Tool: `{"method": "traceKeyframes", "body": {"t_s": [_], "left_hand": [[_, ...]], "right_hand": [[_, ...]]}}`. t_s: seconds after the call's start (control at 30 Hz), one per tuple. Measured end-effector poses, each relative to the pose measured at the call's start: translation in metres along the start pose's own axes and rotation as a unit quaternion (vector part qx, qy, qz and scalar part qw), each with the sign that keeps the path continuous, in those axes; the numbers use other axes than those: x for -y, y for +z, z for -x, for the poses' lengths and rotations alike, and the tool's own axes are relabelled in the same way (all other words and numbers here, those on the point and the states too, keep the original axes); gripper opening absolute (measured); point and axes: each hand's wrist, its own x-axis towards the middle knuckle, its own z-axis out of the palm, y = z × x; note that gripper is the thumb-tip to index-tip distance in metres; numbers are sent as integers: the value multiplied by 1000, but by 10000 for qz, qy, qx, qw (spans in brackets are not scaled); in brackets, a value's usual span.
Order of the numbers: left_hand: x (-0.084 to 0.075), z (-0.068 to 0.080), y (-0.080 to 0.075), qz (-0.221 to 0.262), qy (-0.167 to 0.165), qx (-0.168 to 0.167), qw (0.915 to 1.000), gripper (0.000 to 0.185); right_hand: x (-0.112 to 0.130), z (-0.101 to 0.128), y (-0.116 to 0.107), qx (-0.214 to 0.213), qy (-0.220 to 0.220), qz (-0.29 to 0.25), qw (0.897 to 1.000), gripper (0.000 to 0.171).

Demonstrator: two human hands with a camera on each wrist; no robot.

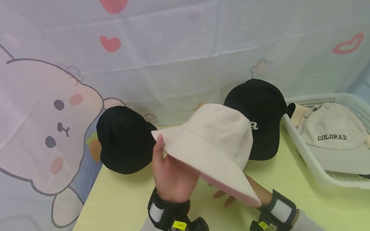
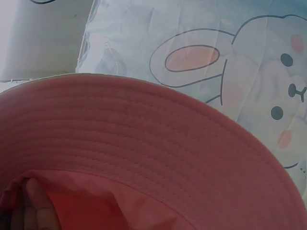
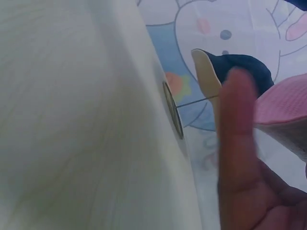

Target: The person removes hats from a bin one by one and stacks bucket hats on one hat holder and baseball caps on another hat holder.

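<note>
A cream bucket hat [image 1: 214, 138] with a pink underside [image 2: 158, 120] is held up over the table, its wide brim tilted toward the viewer. My left hand [image 1: 176, 176] reaches up inside it; the raised thumb lies along the brim's left edge. Straight fingers [image 2: 38, 206] show against the pink lining in the left wrist view. Below the brim is my right hand [image 1: 226, 195], fingers spread and holding nothing, partly covered by the hat. One of its digits stands up blurred in the right wrist view, left of the pink brim [image 3: 288, 100].
A black bucket hat [image 1: 124, 141] sits on the yellow table [image 1: 115, 199] at the left. Behind the cream hat stands a black cap [image 1: 257, 99] with white lettering. At right, a white basket [image 1: 306, 160] contains a beige COLORAD cap [image 1: 332, 128]. A printed cloth [image 1: 173, 41] hangs behind.
</note>
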Motion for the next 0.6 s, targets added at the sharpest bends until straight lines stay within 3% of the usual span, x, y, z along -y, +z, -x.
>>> {"method": "traceKeyframes", "body": {"t_s": [0.23,0.4,0.6], "left_hand": [[6,-1,3,-100,-165,-19,9998,47],[6,-1,5,-210,-131,-36,9997,42],[3,-1,9,-335,-163,-3,9993,40]], "right_hand": [[2,2,4,-235,463,-199,9985,50],[2,2,1,184,279,-852,9958,53],[3,0,0,175,71,-880,9959,49]]}}
